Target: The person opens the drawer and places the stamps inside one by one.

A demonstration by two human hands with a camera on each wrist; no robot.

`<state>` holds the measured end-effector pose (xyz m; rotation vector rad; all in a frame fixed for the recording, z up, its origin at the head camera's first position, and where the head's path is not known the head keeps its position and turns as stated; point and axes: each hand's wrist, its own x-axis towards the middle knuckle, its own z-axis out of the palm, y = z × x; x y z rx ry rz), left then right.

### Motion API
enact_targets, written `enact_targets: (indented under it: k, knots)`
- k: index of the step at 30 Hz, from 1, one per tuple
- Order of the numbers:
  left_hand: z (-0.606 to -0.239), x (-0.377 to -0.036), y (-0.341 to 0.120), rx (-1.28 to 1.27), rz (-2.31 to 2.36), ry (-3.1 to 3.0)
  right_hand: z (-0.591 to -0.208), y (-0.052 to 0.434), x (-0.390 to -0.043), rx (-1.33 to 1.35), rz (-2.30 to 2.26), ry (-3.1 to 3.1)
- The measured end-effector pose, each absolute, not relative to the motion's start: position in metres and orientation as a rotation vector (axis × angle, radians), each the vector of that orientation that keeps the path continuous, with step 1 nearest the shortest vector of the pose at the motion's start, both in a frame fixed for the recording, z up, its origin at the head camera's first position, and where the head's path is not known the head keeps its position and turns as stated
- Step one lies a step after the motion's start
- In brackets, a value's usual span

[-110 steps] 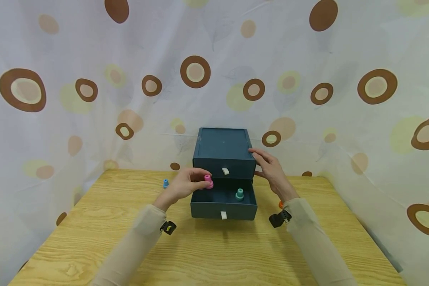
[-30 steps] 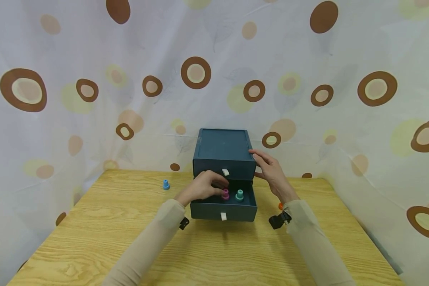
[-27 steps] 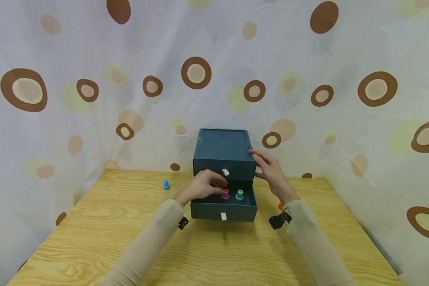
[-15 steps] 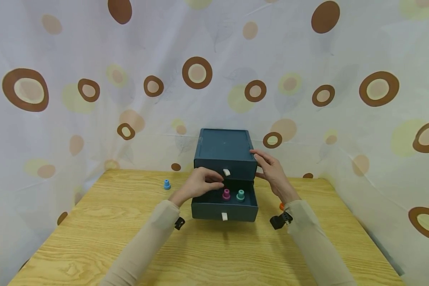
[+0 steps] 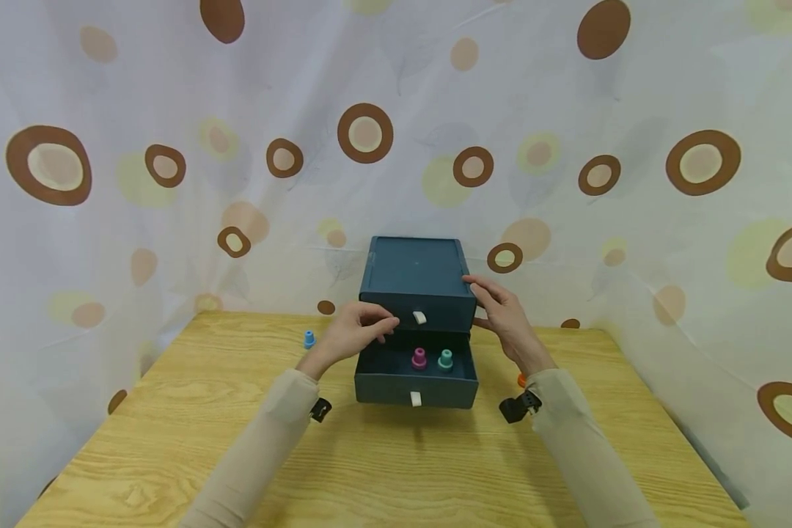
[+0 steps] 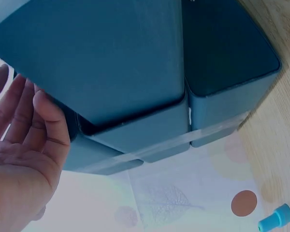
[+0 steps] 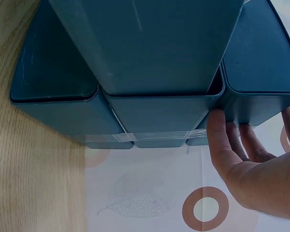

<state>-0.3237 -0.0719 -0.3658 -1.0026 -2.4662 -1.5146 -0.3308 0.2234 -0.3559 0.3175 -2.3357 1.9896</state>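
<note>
In the head view a dark blue cabinet (image 5: 416, 265) has its lower drawer (image 5: 414, 390) pulled out. A magenta stepped peg (image 5: 419, 358) stands in that drawer beside a teal peg (image 5: 445, 361). My left hand (image 5: 351, 334) hovers at the drawer's left side, in front of the upper drawer's left part, fingers loosely bent and nothing between them. Against the cabinet's right side rests my right hand (image 5: 510, 323), one fingertip on the top edge. The right wrist view shows the right hand's fingers (image 7: 216, 128) touching the box wall.
A blue peg (image 5: 309, 339) stands on the wooden table (image 5: 237, 411) left of the cabinet. An orange piece (image 5: 521, 380) is mostly hidden behind the right wrist. White tabs mark the upper drawer (image 5: 389, 312) and lower one. A patterned curtain (image 5: 303, 242) hangs behind.
My left hand carried the magenta peg into the lower drawer, let go of it, then rose back to the left. The right hand stays at the cabinet's side.
</note>
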Motion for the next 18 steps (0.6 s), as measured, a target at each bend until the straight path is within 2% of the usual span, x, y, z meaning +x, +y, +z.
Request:
enact_targets:
  k: [18]
  knots:
    - [-0.383, -0.324, -0.105, -0.804, -1.497, -2.436, -0.357, 0.224, -0.330, 0.325, 1.988, -2.335]
